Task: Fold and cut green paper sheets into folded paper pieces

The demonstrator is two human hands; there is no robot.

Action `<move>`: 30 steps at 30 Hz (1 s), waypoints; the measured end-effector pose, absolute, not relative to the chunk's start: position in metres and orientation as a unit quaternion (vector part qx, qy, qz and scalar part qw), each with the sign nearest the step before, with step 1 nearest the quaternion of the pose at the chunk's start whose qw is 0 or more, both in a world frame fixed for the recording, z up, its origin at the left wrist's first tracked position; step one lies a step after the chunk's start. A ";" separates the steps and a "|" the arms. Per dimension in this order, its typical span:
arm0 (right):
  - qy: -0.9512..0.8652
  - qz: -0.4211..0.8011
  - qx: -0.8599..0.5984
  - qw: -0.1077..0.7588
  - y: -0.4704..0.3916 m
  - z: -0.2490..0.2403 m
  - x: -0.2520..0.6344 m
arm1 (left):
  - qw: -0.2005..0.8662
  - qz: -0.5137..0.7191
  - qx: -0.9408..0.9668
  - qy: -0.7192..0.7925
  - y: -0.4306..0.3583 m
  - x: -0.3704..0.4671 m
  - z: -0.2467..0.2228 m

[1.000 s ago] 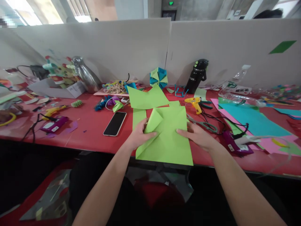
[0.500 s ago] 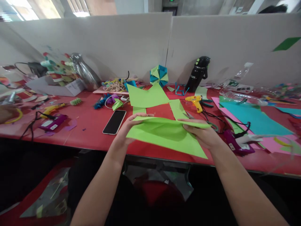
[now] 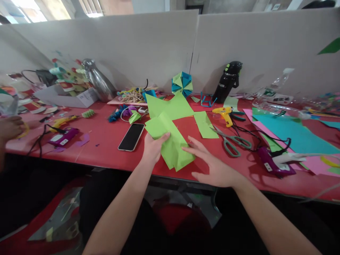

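My left hand (image 3: 154, 147) grips the left edge of a creased green paper (image 3: 174, 145), its thumb lying on top. The paper is partly folded and tilts over the red table near its front edge. On the paper's right side my right hand (image 3: 209, 161) has its fingers spread, the fingertips at the paper's edge. Behind lies a larger green sheet (image 3: 170, 106), and a green strip (image 3: 206, 124) is to its right. Grey-green scissors (image 3: 233, 141) rest right of the strip.
A phone (image 3: 131, 137) lies left of my left hand. To the right are a yellow glue gun (image 3: 224, 115), a purple box (image 3: 275, 163) with cables and coloured sheets (image 3: 292, 131). Another person's hand (image 3: 10, 127) shows at the far left.
The held green paper has turned from lying crosswise to pointing lengthwise, with new creases showing. My right hand has let go its grip and opened. The scissors and strip are now more exposed.
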State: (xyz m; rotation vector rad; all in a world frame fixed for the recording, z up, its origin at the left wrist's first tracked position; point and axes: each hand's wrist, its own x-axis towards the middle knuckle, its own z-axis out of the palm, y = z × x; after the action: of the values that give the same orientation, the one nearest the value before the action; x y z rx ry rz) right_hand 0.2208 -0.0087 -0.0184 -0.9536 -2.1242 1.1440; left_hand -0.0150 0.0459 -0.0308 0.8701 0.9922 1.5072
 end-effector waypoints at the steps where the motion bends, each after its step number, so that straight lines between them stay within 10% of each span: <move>1: -0.765 0.473 -0.351 0.260 -0.008 -0.017 0.222 | 0.548 0.622 0.374 0.416 0.046 -0.016 -0.031; 12: -0.456 0.574 -0.456 0.504 0.004 -0.028 0.201 | 0.605 0.345 0.591 0.407 0.012 0.019 -0.026; 30: -0.448 0.577 -0.475 0.490 0.000 -0.025 0.202 | 0.538 0.499 0.513 0.446 0.028 0.006 -0.029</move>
State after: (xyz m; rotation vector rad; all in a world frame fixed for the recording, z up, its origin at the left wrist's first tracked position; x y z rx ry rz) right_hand 0.2015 0.0001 -0.0250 -1.1533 -1.0885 1.4025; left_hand 0.0059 0.0280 -0.0294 1.2197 1.0611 1.1860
